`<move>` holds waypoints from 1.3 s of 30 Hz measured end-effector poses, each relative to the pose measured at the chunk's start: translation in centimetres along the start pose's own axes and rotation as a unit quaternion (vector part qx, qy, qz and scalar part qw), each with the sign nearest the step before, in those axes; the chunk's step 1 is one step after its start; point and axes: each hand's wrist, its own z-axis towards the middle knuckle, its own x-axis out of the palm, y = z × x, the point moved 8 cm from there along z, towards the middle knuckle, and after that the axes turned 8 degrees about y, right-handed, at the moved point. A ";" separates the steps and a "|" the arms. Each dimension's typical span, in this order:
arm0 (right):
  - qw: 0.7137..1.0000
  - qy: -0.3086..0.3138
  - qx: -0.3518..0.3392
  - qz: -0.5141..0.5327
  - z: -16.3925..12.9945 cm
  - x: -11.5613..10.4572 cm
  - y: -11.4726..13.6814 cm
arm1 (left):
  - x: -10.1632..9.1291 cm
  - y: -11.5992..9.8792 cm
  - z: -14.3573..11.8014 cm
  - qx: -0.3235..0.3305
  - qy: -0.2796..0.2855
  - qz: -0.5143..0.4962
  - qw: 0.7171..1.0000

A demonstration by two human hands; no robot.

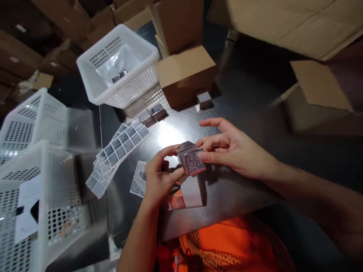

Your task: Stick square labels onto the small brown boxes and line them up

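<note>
**Silver box, label going on, both hands on it**

Metal table (232, 189) is the landmark; all places are given against it. Small silver box (185, 153) sits just above the table's middle, held off the surface. Left hand (159, 177) is pinched on the box's left side, thumb and fingers closed on it. Right hand (232, 149) has its fingertips pressed on the code label (195, 161) at the box's front face, index and thumb together on the label's right edge, the other fingers spread above. So the box lies between the 2 hands, touching both.

Risk, as a judgement: the label looks only partly stuck and slightly tilted, so it could go on crooked or crease if the right fingers slide. The left grip is only a fingertip pinch, so a hard press could turn the box or drop it onto the table.

Around it: label sheets (120, 145) fanned on the table's left part, 2 more silver boxes (153, 115) at its far side, 1 small box (204, 99) by a cardboard box (184, 75), white basket (119, 66) at the far-left edge, stacked baskets (36, 170) off the left side. Orange vest (227, 241) at the near edge.
</note>
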 end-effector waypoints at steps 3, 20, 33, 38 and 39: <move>1.000 -0.016 0.011 -0.001 -0.2 0.1 0.0 | 0.0 -0.1 0.0 -0.007 -0.006 0.009 1.000; 0.999 -0.027 0.014 -0.022 -0.2 0.2 -0.1 | -0.1 -0.6 -0.1 0.010 -0.018 0.051 0.998; 1.000 -0.026 0.013 -0.008 -0.1 0.4 -0.1 | -0.1 -0.8 -0.2 0.009 -0.020 0.052 0.998; 0.998 -0.058 -0.015 -0.013 -0.3 0.5 -0.2 | -0.2 -1.1 -0.3 -0.004 -0.032 0.055 0.998; 0.997 -0.070 -0.028 -0.027 -0.4 0.5 -0.2 | -0.2 -1.0 -0.3 -0.011 -0.032 0.055 0.998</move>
